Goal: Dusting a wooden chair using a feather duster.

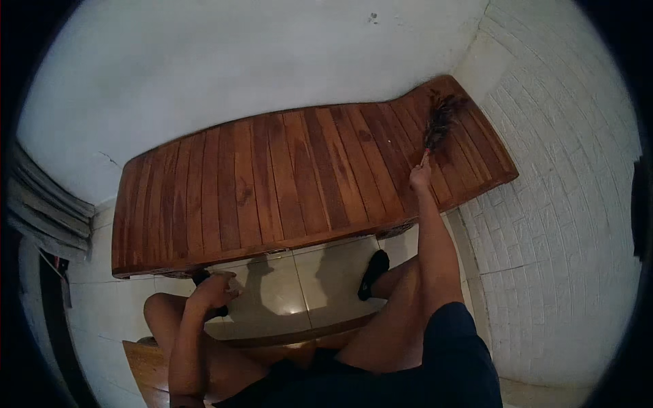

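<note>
Before me a slatted wooden daybed runs along the wall, its right end rising in a raised headrest. My right hand grips the handle of a feather duster, arm stretched forward. The dark feathers lie over the slats of the raised end and look to be touching them. My left hand is held over my left knee, fingers apart, with nothing in it. It is nearest the daybed's front left edge.
A plain white wall backs the daybed, and a brick-patterned wall stands at its right end. A grey curtain hangs at left. My feet in dark footwear rest on the tiled floor. I sit on a wooden seat.
</note>
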Available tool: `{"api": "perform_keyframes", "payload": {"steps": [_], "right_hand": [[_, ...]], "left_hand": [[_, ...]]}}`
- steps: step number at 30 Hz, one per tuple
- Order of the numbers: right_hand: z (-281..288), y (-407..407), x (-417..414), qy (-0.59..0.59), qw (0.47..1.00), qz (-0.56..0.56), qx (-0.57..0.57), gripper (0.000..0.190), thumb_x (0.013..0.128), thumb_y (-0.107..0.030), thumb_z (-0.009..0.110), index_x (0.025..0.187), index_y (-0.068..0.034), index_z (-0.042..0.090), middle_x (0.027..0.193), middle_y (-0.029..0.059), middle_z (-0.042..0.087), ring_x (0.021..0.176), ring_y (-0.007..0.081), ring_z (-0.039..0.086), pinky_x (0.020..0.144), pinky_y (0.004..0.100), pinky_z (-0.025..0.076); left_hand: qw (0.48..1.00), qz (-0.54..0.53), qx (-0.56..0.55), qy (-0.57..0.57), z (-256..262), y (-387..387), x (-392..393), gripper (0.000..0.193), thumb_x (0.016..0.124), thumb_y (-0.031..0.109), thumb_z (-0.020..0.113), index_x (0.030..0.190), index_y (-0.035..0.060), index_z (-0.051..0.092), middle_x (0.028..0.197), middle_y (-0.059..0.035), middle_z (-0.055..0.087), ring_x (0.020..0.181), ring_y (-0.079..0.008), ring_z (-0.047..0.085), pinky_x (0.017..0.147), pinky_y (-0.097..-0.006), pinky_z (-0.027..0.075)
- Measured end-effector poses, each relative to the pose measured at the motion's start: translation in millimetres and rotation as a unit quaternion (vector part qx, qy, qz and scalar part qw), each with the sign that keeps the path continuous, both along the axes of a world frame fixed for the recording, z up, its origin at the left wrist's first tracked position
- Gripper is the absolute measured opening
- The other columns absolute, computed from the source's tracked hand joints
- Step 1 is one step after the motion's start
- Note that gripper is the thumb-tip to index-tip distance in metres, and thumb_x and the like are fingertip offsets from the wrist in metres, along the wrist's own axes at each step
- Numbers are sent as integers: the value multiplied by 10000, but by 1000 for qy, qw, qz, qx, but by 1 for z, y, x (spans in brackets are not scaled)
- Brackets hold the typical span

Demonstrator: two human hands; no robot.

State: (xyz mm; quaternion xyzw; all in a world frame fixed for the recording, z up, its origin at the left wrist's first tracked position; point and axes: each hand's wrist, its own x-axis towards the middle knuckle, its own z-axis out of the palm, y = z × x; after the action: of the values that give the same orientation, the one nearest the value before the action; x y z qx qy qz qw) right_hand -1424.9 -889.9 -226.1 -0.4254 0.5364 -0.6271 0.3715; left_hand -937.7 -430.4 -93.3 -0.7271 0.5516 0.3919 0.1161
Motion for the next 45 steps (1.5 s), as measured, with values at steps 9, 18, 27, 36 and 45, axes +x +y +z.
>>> {"api": "perform_keyframes", "payload": {"steps": [9,18,27,36,45], "right_hand": [[58,0,1,138,981,-108,89,375,944,-40,452,1313,-5,506,1214,158,571,1041,215,550,906,282,408],[62,-47,-30,311,940,-122,69,369,953,-99,481,1317,-82,542,1185,158,610,1049,247,576,875,317,455],[-3,2,13,341,938,34,53,297,944,-75,462,1224,-17,541,1009,130,572,862,234,547,763,345,447],[26,61,45,240,957,109,124,429,967,-116,413,1395,-83,406,1097,149,585,928,279,568,800,359,458],[-14,71,24,374,900,221,28,370,988,-189,432,1339,-100,507,871,57,610,719,115,544,630,248,446]], "left_hand": [[1000,-14,1,-3,-10,-10,2,632,840,372,658,1345,44,465,1134,-194,634,1055,-321,605,909,-401,479],[1000,-26,0,-12,-23,-5,12,638,829,356,663,1361,69,461,1044,-197,666,981,-338,631,868,-418,498],[1000,-3,-24,0,-18,-14,15,627,828,365,676,1320,22,493,1035,-208,661,979,-340,629,861,-406,494],[997,-9,-71,40,7,-16,-4,680,850,440,639,1362,40,438,1130,-203,619,1056,-329,598,896,-421,478],[997,-17,-78,14,11,3,2,654,879,447,598,1369,50,424,1212,-204,576,1113,-356,558,927,-438,459]]}}
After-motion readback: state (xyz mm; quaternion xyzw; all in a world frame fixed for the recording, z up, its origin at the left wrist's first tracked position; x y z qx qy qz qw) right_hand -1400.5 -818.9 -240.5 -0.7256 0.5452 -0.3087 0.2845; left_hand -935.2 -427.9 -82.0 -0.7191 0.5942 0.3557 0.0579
